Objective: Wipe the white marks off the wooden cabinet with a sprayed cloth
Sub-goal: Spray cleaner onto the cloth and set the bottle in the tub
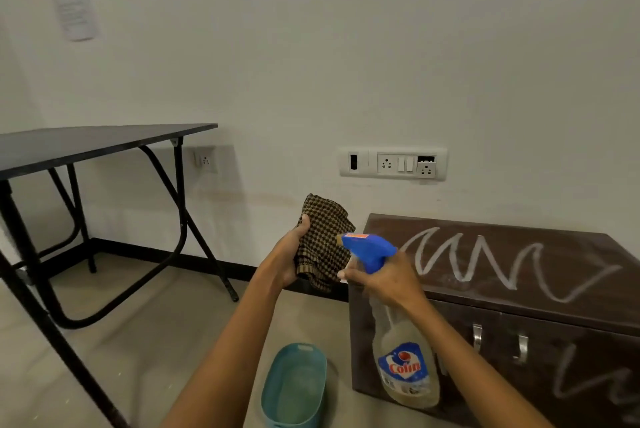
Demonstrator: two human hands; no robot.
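Note:
My left hand (290, 256) grips a brown checked cloth (323, 240), held up in front of me. My right hand (388, 278) grips the neck of a clear spray bottle (403, 358) with a blue trigger head (369, 249), whose nozzle points left at the cloth from close by. The dark wooden cabinet (485, 310) stands low against the wall on the right. A white zigzag mark (498, 261) runs across its top, and another white mark (588, 375) shows on its front door.
A teal plastic basket (294, 386) sits on the floor just left of the cabinet, below my arms. A black folding table (86, 147) stands at the left. A socket strip (393, 163) is on the white wall above the cabinet.

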